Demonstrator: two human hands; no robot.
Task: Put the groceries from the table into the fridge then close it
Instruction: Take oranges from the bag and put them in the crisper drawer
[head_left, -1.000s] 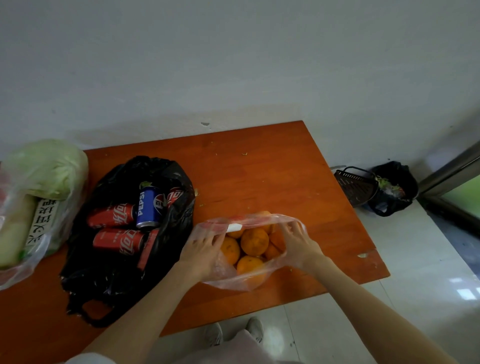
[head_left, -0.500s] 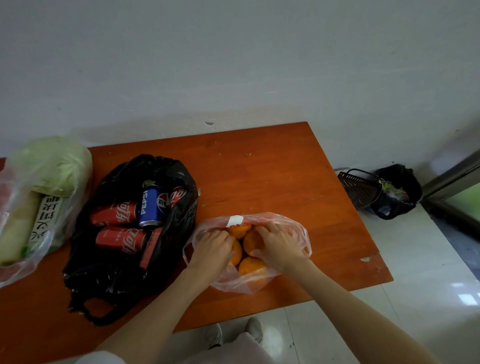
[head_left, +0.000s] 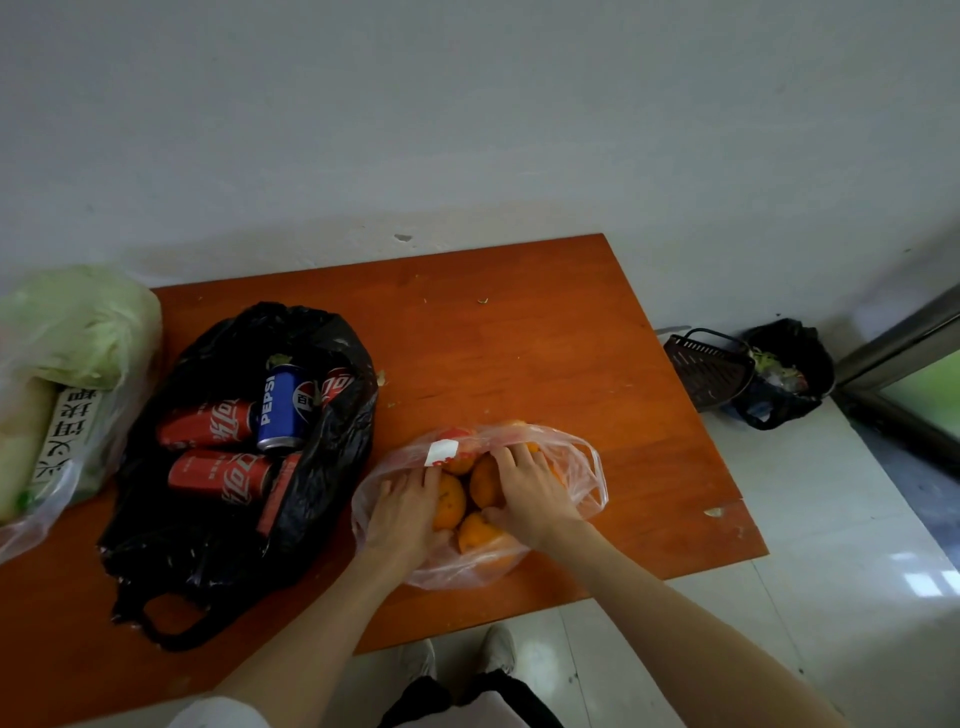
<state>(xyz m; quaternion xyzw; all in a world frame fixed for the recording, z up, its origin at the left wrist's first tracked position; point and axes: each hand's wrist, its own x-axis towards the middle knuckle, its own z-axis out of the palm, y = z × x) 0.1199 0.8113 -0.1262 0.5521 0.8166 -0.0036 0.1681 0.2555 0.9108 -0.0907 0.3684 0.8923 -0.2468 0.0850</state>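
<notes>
Oranges (head_left: 449, 501) in clear bag (head_left: 582, 467)

Plain white wall (head_left: 467, 130) at far side. Pale glossy tile floor (head_left: 831, 545) w/ light glare; metal door frame (head_left: 904, 338) far right.

Left hand (head_left: 408, 512), right hand (head_left: 530, 493) (both curled)

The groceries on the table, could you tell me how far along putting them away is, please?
Nothing looks put away yet, and no fridge is in view. In hand: the left hand and right hand are both inside the clear bag of oranges, closing on the fruit. Left on the orange table: that bag, the black bag of cola cans, and the bagged cabbage; then the fridge must be closed.
</notes>
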